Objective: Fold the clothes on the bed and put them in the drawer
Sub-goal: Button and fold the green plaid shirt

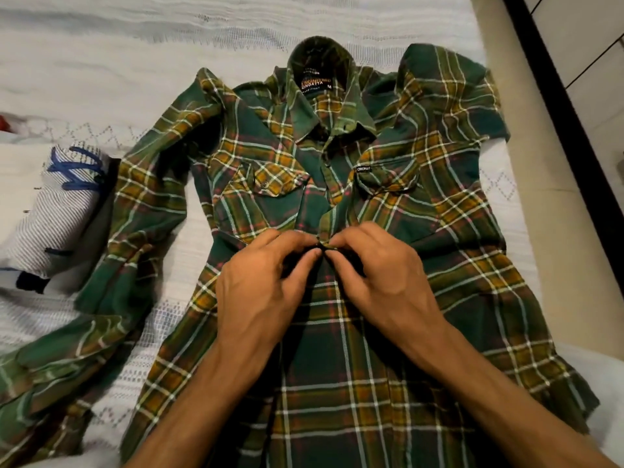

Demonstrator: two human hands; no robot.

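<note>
Fingers of both hands pinching plaid shirt placket edges mid-chest, bare bedspread beyond collar

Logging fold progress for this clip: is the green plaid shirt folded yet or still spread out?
Spread out. The plaid shirt lies front-up on the bed, sleeves out; left hand and right hand pinch its placket.

The shirt hem is cut off at the bottom edge; the button is hidden under fingertips.
</note>
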